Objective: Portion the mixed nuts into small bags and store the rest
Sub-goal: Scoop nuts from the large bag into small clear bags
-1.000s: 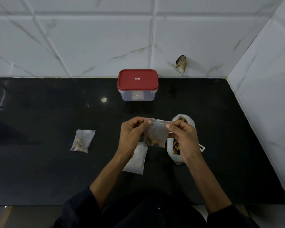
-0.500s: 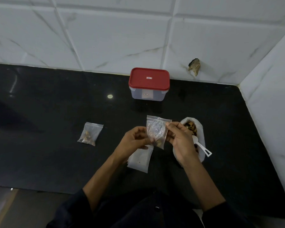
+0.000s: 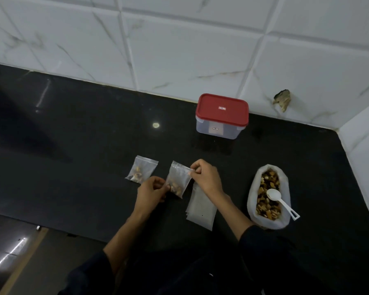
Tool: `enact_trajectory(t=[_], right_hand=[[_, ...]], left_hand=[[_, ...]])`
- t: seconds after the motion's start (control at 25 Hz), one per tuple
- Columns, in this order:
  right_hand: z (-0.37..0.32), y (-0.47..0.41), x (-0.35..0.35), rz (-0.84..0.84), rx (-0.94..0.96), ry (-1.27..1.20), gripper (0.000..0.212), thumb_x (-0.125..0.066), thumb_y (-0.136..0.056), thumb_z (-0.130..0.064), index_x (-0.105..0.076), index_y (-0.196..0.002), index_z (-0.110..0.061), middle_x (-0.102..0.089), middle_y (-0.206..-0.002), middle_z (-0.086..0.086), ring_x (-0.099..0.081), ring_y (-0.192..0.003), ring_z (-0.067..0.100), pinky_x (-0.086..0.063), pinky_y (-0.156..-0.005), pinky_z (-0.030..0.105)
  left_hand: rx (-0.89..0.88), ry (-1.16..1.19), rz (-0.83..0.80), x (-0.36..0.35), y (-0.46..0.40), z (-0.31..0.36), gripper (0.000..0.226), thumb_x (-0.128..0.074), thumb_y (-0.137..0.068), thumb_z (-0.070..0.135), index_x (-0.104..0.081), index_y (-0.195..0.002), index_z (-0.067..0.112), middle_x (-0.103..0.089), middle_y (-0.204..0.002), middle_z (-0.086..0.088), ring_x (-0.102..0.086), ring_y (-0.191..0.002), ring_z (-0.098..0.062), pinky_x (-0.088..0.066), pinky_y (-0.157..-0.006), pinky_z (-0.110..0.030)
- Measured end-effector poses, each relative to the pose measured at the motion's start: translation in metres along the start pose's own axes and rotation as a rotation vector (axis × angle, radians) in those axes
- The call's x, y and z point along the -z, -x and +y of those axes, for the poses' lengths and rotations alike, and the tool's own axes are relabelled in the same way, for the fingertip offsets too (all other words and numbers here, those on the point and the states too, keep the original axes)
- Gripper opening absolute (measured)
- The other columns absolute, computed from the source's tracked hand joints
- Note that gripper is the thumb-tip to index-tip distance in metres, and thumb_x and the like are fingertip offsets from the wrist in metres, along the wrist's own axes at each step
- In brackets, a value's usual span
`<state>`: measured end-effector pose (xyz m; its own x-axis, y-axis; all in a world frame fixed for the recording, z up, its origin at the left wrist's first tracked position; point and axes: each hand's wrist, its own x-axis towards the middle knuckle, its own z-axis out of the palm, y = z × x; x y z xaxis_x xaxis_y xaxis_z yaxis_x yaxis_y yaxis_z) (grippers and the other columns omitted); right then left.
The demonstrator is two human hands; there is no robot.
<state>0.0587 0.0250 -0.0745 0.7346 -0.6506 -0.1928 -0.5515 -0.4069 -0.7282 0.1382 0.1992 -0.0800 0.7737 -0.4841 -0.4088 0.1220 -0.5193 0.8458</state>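
I pinch the small clear bag [image 3: 178,179] of nuts between my hands: left hand [image 3: 151,191] at its lower corner, right hand [image 3: 206,177] at its top edge, just above the glossy black surface [image 3: 83,167].

Black polished countertop [image 3: 77,145] with a round light reflection [image 3: 156,125] on it, backed by white marble-look wall tiles [image 3: 179,50]. One tile has a broken hole [image 3: 282,100] near the right corner. Grey floor [image 3: 11,248] shows bottom left.
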Motion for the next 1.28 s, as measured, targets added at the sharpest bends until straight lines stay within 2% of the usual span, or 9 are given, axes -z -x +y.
enact_trajectory(t=[0.16,0.36,0.56,0.72,0.84,0.96,1.04,1.16,1.28], right_hand=[[-0.007,-0.015,-0.016,-0.026,0.080,0.279,0.014,-0.062,-0.091,-0.019,-0.060,-0.105,-0.022,-0.068,-0.088,-0.005,-0.065,-0.081,0.010,-0.055,-0.071,0.030],[-0.007,-0.019,-0.022,-0.054,0.119,0.380,0.020,-0.059,-0.093,-0.019,-0.056,-0.113,-0.020,-0.066,-0.104,-0.001,-0.064,-0.089,0.010,-0.055,-0.075,0.028],[-0.007,-0.018,-0.017,-0.090,0.135,0.379,0.030,-0.061,-0.092,-0.022,-0.050,-0.120,-0.019,-0.063,-0.109,0.001,-0.062,-0.097,0.013,-0.053,-0.079,0.029],[0.005,0.004,0.010,-0.029,0.139,0.300,0.035,-0.062,-0.091,-0.017,-0.049,-0.123,-0.021,-0.058,-0.111,-0.002,-0.058,-0.096,0.009,-0.051,-0.078,0.025],[0.029,0.040,0.036,-0.003,0.140,0.224,0.026,-0.057,-0.093,-0.010,-0.060,-0.116,-0.021,-0.062,-0.111,-0.004,-0.059,-0.099,0.007,-0.051,-0.083,0.024],[0.047,0.077,0.053,-0.141,0.192,0.283,0.031,-0.052,-0.094,-0.007,-0.063,-0.119,-0.022,-0.064,-0.119,-0.008,-0.054,-0.112,0.006,-0.044,-0.095,0.022],[0.054,0.088,0.056,-0.247,0.258,0.415,0.035,-0.050,-0.095,-0.009,-0.061,-0.126,-0.023,-0.061,-0.127,-0.009,-0.047,-0.121,0.009,-0.039,-0.099,0.025],[0.060,0.089,0.057,-0.380,0.276,0.580,0.036,-0.049,-0.095,-0.015,-0.056,-0.129,-0.025,-0.053,-0.137,-0.010,-0.035,-0.132,0.013,-0.035,-0.103,0.037],[0.057,0.087,0.059,-0.459,0.243,0.621,0.037,-0.047,-0.095,-0.016,-0.056,-0.130,-0.025,-0.048,-0.142,-0.010,-0.029,-0.137,0.016,-0.032,-0.104,0.043]], left_hand=[[-0.043,-0.077,0.047,-0.002,-0.007,-0.005,0.008,-0.064,-0.090,0.025,-0.059,-0.095,0.022,-0.068,-0.087,0.003,-0.067,-0.074,-0.011,-0.057,-0.061,-0.025],[-0.082,-0.142,0.083,-0.004,-0.009,-0.006,0.008,-0.061,-0.092,0.027,-0.054,-0.089,0.029,-0.065,-0.088,0.004,-0.064,-0.076,-0.007,-0.058,-0.067,-0.028],[-0.037,-0.148,0.087,-0.001,-0.007,-0.003,0.013,-0.062,-0.091,0.030,-0.053,-0.099,0.024,-0.063,-0.090,0.004,-0.064,-0.076,-0.007,-0.058,-0.066,-0.028],[-0.081,-0.255,0.174,0.004,0.010,-0.003,0.017,-0.063,-0.090,0.030,-0.053,-0.101,0.022,-0.062,-0.087,0.007,-0.062,-0.076,-0.005,-0.057,-0.069,-0.029],[-0.113,-0.256,0.067,-0.002,0.021,0.000,0.011,-0.062,-0.092,0.023,-0.063,-0.102,0.021,-0.066,-0.093,0.008,-0.064,-0.078,-0.003,-0.057,-0.070,-0.026],[-0.178,-0.279,-0.067,-0.024,0.025,0.011,0.015,-0.060,-0.093,0.021,-0.066,-0.106,0.019,-0.065,-0.098,0.008,-0.063,-0.083,-0.002,-0.056,-0.075,-0.025],[-0.221,-0.303,-0.045,-0.042,0.021,0.019,0.019,-0.060,-0.092,0.020,-0.066,-0.109,0.015,-0.066,-0.102,0.004,-0.062,-0.087,-0.003,-0.055,-0.078,-0.025],[-0.228,-0.357,0.006,-0.067,0.009,0.025,0.028,-0.062,-0.091,0.020,-0.063,-0.117,0.010,-0.067,-0.108,-0.002,-0.062,-0.094,-0.010,-0.051,-0.080,-0.022],[-0.212,-0.406,0.017,-0.083,0.006,0.023,0.030,-0.063,-0.089,0.021,-0.061,-0.117,0.009,-0.065,-0.112,-0.004,-0.064,-0.097,-0.015,-0.054,-0.083,-0.030]])
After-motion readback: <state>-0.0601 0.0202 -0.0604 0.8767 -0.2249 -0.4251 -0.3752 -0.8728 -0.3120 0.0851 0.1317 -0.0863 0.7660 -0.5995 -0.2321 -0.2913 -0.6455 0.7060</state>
